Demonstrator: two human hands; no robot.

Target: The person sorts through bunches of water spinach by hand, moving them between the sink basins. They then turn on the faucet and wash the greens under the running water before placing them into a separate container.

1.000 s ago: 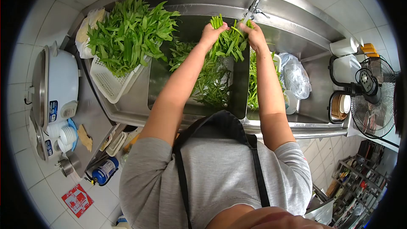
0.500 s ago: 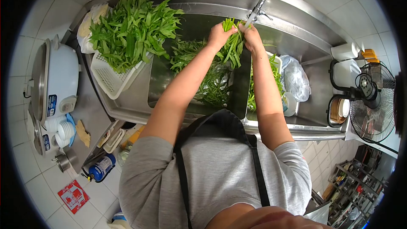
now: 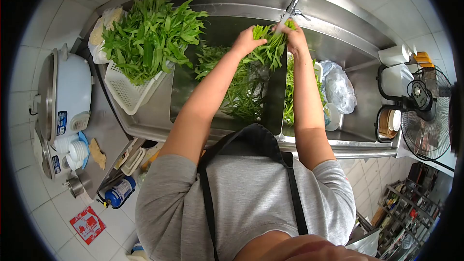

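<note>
At the tap (image 3: 293, 4), my left hand (image 3: 247, 43) is closed round a bunch of water spinach (image 3: 261, 32), its cut stems pointing up. My right hand (image 3: 297, 39) grips more stems of the greens (image 3: 290, 24) to the right of it. Water runs from the tap between the two hands, over the stems. Leaves from both bunches hang down together over the sink's divider edge. Below, loose greens (image 3: 241, 99) lie in water in the left sink basin (image 3: 181, 99). Part of my right fingers is hidden by stems.
A heap of greens (image 3: 150, 38) fills a white perforated basket (image 3: 126, 89) on the left. More greens (image 3: 290, 92) lie in the right basin, beside clear plastic bags (image 3: 338, 89). A fan (image 3: 425, 111) stands far right, a large cooker (image 3: 70, 92) far left.
My hands have moved a little apart, the right one shifting to the right. The bunch between them has spread into two parts under the running water.
</note>
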